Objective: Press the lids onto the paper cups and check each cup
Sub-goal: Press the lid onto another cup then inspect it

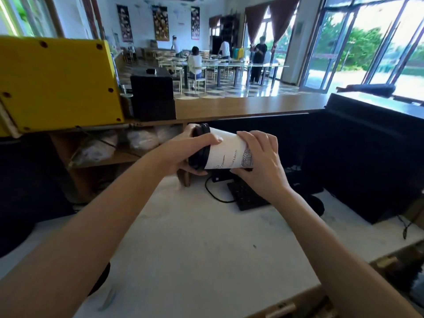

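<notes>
I hold one paper cup (229,150) sideways above the white counter (195,226), black lid (200,148) pointing left. My left hand (183,154) grips the lid end, my right hand (261,161) wraps the base. Lid looks seated; I judge this the checking step. No other cups visible.

A café or canteen — wooden service counter (241,106) facing rows of dining tables (231,64) and chairs (199,81)
</notes>
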The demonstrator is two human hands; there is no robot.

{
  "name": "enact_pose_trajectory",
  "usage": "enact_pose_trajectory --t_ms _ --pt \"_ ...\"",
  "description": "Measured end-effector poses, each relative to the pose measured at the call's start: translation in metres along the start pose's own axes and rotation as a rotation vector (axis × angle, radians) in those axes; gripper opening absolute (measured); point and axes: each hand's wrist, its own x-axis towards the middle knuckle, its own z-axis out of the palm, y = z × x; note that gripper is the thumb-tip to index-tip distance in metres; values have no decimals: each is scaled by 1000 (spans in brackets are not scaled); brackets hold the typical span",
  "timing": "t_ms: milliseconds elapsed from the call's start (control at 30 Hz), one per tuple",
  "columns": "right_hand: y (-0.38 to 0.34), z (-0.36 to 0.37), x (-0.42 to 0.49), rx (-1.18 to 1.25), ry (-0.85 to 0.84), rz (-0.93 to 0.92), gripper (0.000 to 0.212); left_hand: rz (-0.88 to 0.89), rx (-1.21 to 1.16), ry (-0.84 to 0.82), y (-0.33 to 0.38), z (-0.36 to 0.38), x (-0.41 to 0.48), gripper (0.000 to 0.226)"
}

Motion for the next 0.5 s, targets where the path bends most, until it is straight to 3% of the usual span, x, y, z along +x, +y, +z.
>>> enact_pose_trajectory --t_ms 67,167,267,367,433,500 --pt "-1 -11 8 151 -94 83 75 109 39 62 -2 -3 -3 44" --pt "-8 -36 24 534 -164 481 54 363 158 130 -5 -11 -9 44" --pt "-15 -52 30 869 -405 782 64 593 278 76 -7 -17 -17 52" --pt "-22 -56 29 965 -519 794 61 759 409 -6 -8 -20 -19 64" --pt "-26 -55 28 999 -446 727 43 811 443 -47 -8 -22 -18 70" --pt "-27 -53 26 1073 -321 670 31 756 426 -95 -6 -27 -17 80"
